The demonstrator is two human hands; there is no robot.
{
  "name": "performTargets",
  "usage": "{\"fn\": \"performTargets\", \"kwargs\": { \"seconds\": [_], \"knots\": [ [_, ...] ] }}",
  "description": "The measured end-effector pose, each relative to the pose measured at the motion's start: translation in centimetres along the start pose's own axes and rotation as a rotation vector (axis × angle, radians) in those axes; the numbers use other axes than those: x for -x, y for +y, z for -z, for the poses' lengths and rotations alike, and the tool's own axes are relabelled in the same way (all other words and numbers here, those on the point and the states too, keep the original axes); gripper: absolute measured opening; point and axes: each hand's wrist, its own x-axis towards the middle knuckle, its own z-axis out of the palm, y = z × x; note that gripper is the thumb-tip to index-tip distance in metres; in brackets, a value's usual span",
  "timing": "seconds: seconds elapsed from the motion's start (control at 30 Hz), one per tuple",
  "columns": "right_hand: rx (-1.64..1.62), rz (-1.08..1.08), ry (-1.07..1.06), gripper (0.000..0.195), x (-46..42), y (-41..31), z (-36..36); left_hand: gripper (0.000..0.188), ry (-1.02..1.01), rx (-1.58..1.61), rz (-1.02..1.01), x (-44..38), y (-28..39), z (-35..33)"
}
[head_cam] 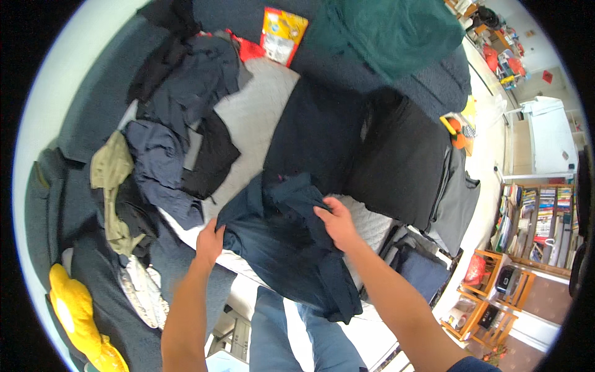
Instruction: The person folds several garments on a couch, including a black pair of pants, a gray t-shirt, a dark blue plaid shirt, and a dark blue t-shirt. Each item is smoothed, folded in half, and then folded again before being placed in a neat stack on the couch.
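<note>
A dark navy garment (283, 246) hangs spread between my two hands, low in the middle of the view. My left hand (211, 242) grips its left edge, and my right hand (337, 221) pinches a bunched fold on its right side. Beyond it lies a flat dark navy cloth (316, 135). To the right of that, black folded trousers (399, 162) rest next to a grey garment (455, 200). What type of garment I hold cannot be told.
Loose dark clothes (186, 88) and an olive garment (114, 172) lie along the dark sofa (97, 107). A yellow pouch (283, 35) and a green cloth (390, 32) are at the far side. A yellow plush toy (74, 307) sits lower left; folded clothes (418, 269) lie at right.
</note>
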Motion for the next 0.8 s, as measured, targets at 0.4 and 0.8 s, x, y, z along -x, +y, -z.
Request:
{"fn": "performTargets", "kwargs": {
  "seconds": [0.4,0.8],
  "knots": [
    [0.154,0.396,-0.397,0.017,26.2,-34.3,1.6,0.019,0.393,0.631,-0.363,27.9,14.3,32.0],
    [-0.003,0.723,-0.741,0.017,40.1,-42.5,0.1,0.028,0.812,0.420,-0.508,44.2,20.5,41.1]
  ]
}}
